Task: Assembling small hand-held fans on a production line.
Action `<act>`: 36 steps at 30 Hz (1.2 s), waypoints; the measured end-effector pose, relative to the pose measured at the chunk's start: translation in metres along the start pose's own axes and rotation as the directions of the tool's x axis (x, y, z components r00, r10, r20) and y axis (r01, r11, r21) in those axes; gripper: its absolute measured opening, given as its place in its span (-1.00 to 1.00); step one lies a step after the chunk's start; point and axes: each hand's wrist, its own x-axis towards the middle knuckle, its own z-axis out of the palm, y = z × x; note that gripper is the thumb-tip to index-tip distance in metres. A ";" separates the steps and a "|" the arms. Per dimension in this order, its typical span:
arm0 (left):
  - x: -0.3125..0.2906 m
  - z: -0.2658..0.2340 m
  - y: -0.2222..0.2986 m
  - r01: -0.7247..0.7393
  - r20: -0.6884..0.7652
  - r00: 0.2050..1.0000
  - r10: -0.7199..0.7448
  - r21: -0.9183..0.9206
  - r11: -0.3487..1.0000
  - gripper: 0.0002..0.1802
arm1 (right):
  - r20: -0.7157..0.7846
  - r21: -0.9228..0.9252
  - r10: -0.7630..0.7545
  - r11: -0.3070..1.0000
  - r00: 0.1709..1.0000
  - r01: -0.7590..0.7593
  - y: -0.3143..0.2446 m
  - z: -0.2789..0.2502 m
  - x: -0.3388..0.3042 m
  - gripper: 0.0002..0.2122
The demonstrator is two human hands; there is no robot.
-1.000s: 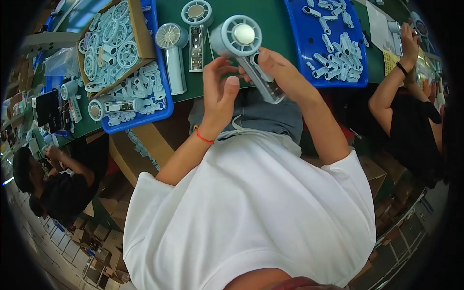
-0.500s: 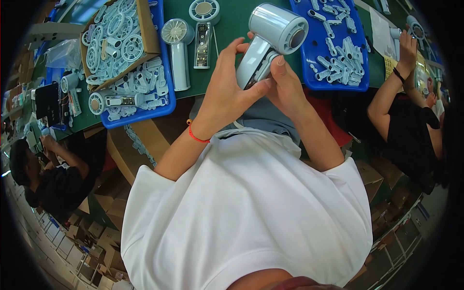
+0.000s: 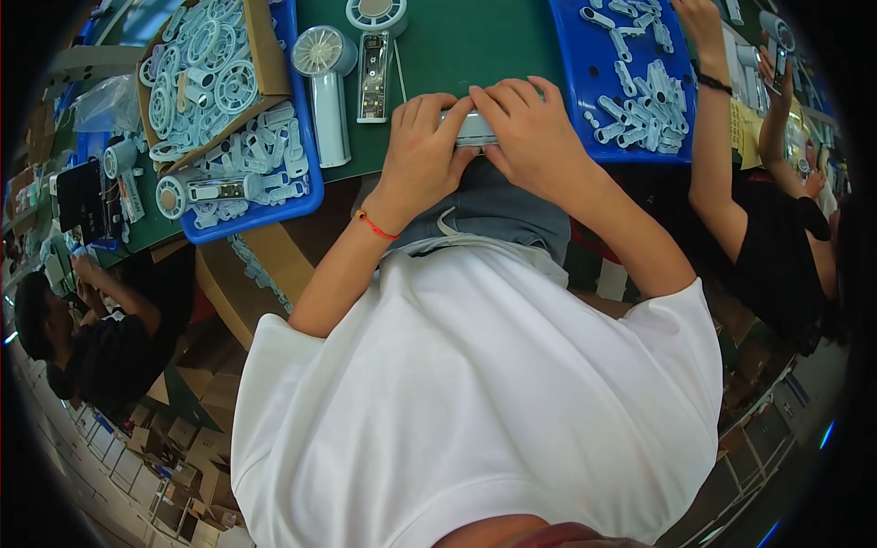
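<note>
Both sets of fingers (image 3: 457,114) are curled shut over a small pale handheld fan body (image 3: 473,130) at the frame's upper centre, left hand (image 3: 422,151) and right hand (image 3: 534,132) pressing it against the green desk (image 3: 475,46). Uneven pressure could let it slip toward the blue tray (image 3: 571,82) at upper right.

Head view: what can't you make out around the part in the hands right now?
- Pale fan part, head view: mostly covered by left hand and right hand; its shape is unclear.
- Right blue tray: far end cut by the top edge.
- Cardboard box of round grilles: small parts too tiny to tell apart.
</note>
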 end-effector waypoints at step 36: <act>-0.008 -0.058 0.030 0.025 0.004 1.000 -0.024 -0.296 0.955 -0.77 | 0.056 0.541 0.194 0.818 0.979 -0.193 0.003 0.000 0.000 -0.45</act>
